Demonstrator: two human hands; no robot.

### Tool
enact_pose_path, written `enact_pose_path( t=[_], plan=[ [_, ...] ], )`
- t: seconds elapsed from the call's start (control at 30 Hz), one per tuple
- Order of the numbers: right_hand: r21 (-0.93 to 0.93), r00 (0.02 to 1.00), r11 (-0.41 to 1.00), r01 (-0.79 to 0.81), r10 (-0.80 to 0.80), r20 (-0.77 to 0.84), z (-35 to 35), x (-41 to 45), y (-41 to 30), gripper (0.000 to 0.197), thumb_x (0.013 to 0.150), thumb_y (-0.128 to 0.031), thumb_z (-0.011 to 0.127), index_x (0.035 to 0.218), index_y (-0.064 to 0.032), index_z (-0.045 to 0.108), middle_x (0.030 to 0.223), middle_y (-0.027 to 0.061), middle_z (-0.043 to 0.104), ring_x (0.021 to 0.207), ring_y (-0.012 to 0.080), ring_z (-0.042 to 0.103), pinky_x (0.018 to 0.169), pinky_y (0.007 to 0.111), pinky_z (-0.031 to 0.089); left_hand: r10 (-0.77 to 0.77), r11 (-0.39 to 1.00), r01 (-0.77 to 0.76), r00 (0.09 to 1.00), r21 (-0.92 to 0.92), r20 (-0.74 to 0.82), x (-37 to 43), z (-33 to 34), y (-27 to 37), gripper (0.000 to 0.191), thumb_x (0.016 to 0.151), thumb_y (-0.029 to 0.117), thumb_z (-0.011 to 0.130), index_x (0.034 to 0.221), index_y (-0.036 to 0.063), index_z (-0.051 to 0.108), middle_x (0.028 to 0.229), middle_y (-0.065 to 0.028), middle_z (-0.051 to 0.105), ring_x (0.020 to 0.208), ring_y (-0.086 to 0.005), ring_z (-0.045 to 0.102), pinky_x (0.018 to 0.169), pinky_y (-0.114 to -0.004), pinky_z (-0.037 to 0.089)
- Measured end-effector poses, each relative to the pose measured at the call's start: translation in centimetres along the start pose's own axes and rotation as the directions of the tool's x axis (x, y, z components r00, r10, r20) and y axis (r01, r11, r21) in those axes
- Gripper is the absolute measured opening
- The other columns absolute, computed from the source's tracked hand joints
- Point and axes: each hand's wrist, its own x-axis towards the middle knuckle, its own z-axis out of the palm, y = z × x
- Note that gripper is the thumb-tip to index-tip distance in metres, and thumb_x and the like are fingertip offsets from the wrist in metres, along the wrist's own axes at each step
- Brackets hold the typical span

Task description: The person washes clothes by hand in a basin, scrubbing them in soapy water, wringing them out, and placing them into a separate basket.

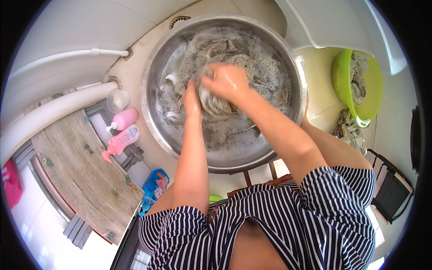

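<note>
A wide stainless steel basin (148,111) filled with grey, foamy water stands before me. Soaked grey cloth (217,104) is bunched near its middle, partly lifted above the water. My left hand (192,101) grips the bundle from its left side, its fingers largely hidden by the fabric. Curled into a wet fist, my right hand (227,81) holds the cloth from above, with some motion blur at the fingers. More wet fabric (270,74) lies half under the suds to the right.
At left, a pink pump bottle (125,138), another pink bottle (125,118) and a clear plastic container (118,100) stand near a wooden board (84,165). A blue bottle (156,187) is by my left leg. Rightward, a green basin (371,91) holds grey cloth; more fabric (349,131) lies beside it.
</note>
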Motion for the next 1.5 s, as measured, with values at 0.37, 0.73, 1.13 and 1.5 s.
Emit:
enact_pose_path(
  t=[0.37,0.73,1.13,1.5],
  plan=[
    [-0.351,0.838,0.816,0.458,-0.529,-0.137,10.6,-10.3,7.3,0.071,0.063,-0.025,0.082,0.130,-0.0373,0.059,0.161,0.0057,0.025,0.146,0.0397,0.024,0.110,0.074,0.022,0.618,0.181,-0.497,0.729,0.849,0.295,-7.0,-1.4,-3.6,0.059,0.094,0.062,0.053,0.145,0.0307,0.050,0.162,-0.0141,0.023,0.147,-0.0497,0.017,0.113,-0.065,0.022],
    [0.033,0.992,0.997,0.066,-0.069,0.105,16.5,-3.2,13.6,0.050,0.085,-0.022,0.067,0.133,-0.0309,0.055,0.138,0.0148,0.052,0.120,0.0377,0.056,0.089,0.048,0.052,-0.274,0.205,-0.159,0.938,0.966,0.212,4.1,3.1,-11.1,0.049,0.092,0.045,0.055,0.136,0.0236,0.058,0.147,-0.0197,0.043,0.125,-0.0395,0.054,0.099,-0.056,0.045],
    [-0.270,0.933,0.962,0.049,0.052,0.355,4.1,3.4,3.6,0.046,0.076,-0.033,0.078,0.115,-0.0130,0.066,0.107,0.0151,0.068,0.095,0.0358,0.068,0.082,0.045,0.055,0.074,0.164,-0.521,0.853,0.838,0.516,4.6,2.1,2.5,0.044,0.090,0.041,0.060,0.111,0.0049,0.072,0.107,-0.0214,0.072,0.101,-0.0378,0.069,0.092,-0.046,0.051],
    [-0.360,0.573,0.494,0.791,-0.805,0.154,-2.7,3.3,6.9,0.043,0.065,-0.027,0.083,0.104,-0.0180,0.065,0.098,0.0001,0.060,0.096,0.0212,0.060,0.080,0.041,0.048,0.436,0.267,-0.453,0.844,0.851,0.312,1.6,0.5,2.3,0.056,0.096,0.035,0.057,0.149,0.0438,0.041,0.167,-0.0100,0.011,0.147,-0.0472,0.018,0.116,-0.069,0.010]
  ],
)
